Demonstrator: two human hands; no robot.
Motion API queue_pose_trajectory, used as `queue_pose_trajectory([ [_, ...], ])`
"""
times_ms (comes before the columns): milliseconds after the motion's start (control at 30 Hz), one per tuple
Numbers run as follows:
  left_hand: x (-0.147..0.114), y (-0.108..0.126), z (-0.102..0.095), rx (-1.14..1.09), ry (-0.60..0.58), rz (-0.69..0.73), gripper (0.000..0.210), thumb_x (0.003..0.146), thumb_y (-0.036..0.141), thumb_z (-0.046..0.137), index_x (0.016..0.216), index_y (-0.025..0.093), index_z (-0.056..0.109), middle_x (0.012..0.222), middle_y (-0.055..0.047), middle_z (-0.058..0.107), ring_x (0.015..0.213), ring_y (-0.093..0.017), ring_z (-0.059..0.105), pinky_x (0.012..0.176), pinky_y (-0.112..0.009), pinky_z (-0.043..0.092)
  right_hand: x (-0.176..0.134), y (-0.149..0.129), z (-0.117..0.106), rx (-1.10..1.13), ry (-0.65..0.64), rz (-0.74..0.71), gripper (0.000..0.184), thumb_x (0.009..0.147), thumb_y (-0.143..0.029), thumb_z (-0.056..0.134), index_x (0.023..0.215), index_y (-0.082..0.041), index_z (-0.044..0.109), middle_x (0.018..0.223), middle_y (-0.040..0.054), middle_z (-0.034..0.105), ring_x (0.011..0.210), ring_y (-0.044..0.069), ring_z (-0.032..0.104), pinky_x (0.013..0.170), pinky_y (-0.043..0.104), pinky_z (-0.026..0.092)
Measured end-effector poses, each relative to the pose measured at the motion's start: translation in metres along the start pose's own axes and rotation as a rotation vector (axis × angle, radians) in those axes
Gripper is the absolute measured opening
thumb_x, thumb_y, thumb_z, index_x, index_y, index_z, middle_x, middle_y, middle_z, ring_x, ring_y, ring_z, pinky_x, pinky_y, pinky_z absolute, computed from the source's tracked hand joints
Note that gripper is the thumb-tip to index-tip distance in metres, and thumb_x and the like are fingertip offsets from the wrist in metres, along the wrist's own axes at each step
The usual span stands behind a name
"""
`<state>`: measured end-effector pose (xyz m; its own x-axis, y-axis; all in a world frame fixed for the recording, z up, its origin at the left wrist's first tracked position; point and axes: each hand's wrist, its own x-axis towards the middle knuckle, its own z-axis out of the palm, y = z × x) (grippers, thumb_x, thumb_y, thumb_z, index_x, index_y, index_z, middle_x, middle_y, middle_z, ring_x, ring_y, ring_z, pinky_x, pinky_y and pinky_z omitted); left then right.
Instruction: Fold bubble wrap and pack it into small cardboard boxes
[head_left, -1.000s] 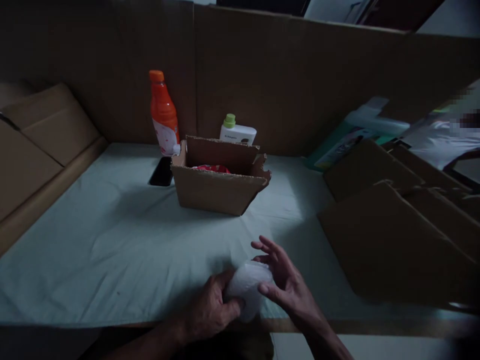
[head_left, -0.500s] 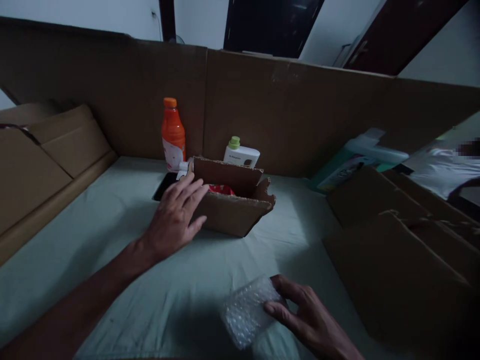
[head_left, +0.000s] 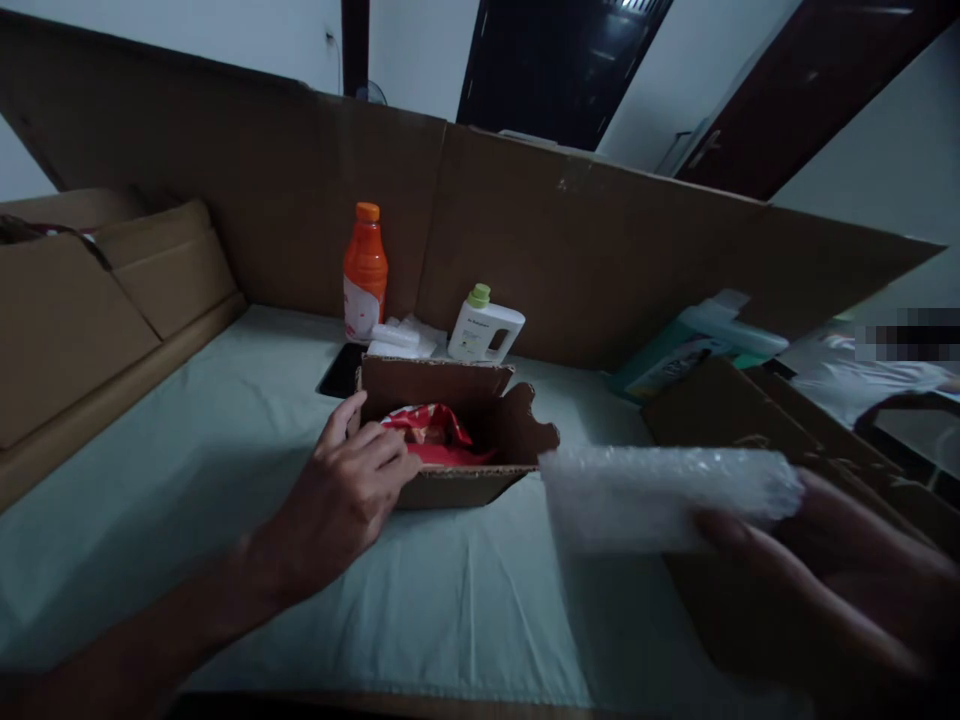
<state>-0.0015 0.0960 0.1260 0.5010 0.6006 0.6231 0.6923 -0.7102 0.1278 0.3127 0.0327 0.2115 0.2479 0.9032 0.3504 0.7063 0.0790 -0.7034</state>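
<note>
My left hand (head_left: 356, 482) is closed on the near left corner of a small open cardboard box (head_left: 469, 488), fingers curled over its rim. A shiny red packet (head_left: 442, 428) lies inside the box. Off to the right, my right hand (head_left: 847, 570), blurred by motion, grips a bubble-wrapped bundle (head_left: 637, 500) by its right end between thumb and fingers. The bundle is held up over the cloth, just right of the box and apart from it. What the wrap encloses cannot be made out.
Behind the box stand an orange bottle (head_left: 366, 275), a white jug with a green cap (head_left: 487, 328), a white wrapped item (head_left: 401, 338) and a black flat object (head_left: 341, 370). A teal jug (head_left: 679, 350) leans at right. Larger cardboard boxes flank both sides; a cardboard wall (head_left: 600, 240) runs behind.
The bubble-wrapped bundle has been lifted and swung right by my right hand. My left hand has come down onto the box's corner, and the box's inside shows more from the shifted view.
</note>
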Motion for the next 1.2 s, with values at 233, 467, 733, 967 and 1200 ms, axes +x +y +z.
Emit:
queue_pose_trajectory([
  [233, -0.032, 0.022, -0.012, -0.063, 0.009, -0.037, 0.026, 0.092, 0.002, 0.047, 0.101, 0.018, 0.066, 0.091, -0.003, 0.070, 0.085, -0.018, 0.064, 0.119, -0.059, 0.030, 0.050, -0.039, 0.063, -0.619, -0.160, -0.452, 0.030, 0.089, -0.047, 0.058, 0.088, -0.020, 0.069, 0.077, 0.0071, 0.070, 0.070, 0.022, 0.064, 0.064, 0.032, 0.045],
  [467, -0.038, 0.021, -0.008, -0.134, 0.058, -0.067, 0.028, 0.088, 0.001, 0.048, 0.100, 0.018, 0.067, 0.089, -0.002, 0.068, 0.085, -0.018, 0.064, 0.119, -0.060, 0.030, 0.081, -0.053, 0.138, -1.066, -0.659, -0.358, 0.032, 0.094, -0.029, 0.050, 0.114, -0.016, 0.070, 0.105, 0.0176, 0.076, 0.096, 0.032, 0.072, 0.073, 0.033, 0.048],
  [733, -0.040, 0.018, -0.004, -0.200, 0.085, -0.090, 0.026, 0.085, 0.001, 0.050, 0.094, 0.019, 0.066, 0.090, -0.002, 0.067, 0.086, -0.019, 0.063, 0.120, -0.059, 0.027, 0.084, -0.053, 0.160, -1.101, -0.763, -0.304, 0.040, 0.100, -0.028, 0.042, 0.117, -0.007, 0.072, 0.115, 0.0251, 0.073, 0.106, 0.033, 0.072, 0.084, 0.037, 0.053],
  [967, -0.040, 0.017, -0.002, -0.195, 0.095, -0.087, 0.029, 0.086, 0.001, 0.050, 0.099, 0.020, 0.067, 0.094, -0.003, 0.070, 0.087, -0.019, 0.064, 0.120, -0.060, 0.027, 0.080, -0.039, 0.176, -1.125, -0.774, -0.327, 0.039, 0.100, -0.023, 0.044, 0.103, -0.007, 0.079, 0.098, 0.0279, 0.076, 0.101, 0.037, 0.074, 0.081, 0.042, 0.054],
  [1200, -0.043, 0.021, 0.001, -0.140, 0.183, -0.084, 0.026, 0.089, 0.007, 0.056, 0.111, 0.018, 0.065, 0.102, -0.006, 0.069, 0.101, -0.023, 0.065, 0.118, -0.061, 0.033, 0.077, -0.050, 0.142, -1.067, -0.667, -0.345, 0.038, 0.099, -0.034, 0.047, 0.097, -0.013, 0.079, 0.095, 0.0209, 0.078, 0.091, 0.032, 0.075, 0.074, 0.036, 0.052],
])
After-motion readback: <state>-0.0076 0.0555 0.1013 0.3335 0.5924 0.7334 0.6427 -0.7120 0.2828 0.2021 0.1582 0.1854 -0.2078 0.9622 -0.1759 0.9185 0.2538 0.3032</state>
